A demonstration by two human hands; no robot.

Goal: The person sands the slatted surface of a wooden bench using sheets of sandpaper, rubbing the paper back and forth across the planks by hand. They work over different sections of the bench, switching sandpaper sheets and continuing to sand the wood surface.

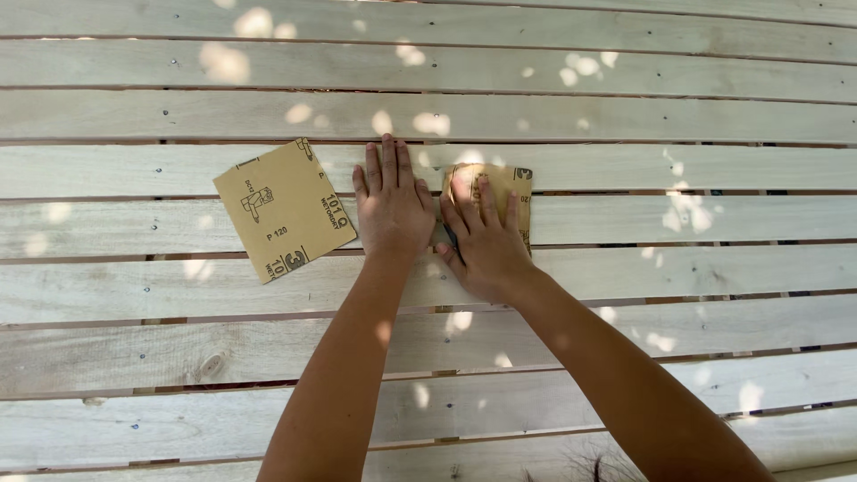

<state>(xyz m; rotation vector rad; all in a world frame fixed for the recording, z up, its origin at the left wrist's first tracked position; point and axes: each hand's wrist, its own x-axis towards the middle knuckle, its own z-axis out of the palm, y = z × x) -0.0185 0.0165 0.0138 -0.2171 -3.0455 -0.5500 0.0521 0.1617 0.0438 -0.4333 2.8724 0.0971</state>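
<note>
My right hand (485, 239) presses flat on a folded piece of tan sandpaper (513, 185), fingers spread over it on a pale wooden plank. My left hand (389, 203) lies flat and empty on the wood just left of it, fingers together and pointing away from me. Left of that hand, not touched, a second square sheet of tan sandpaper (284, 208) lies with its printed back up, turned at an angle.
The surface is made of long horizontal pale wooden slats (625, 116) with narrow dark gaps and small nail heads. Patches of sunlight dapple the boards. A knot (211, 365) shows in a lower slat at the left.
</note>
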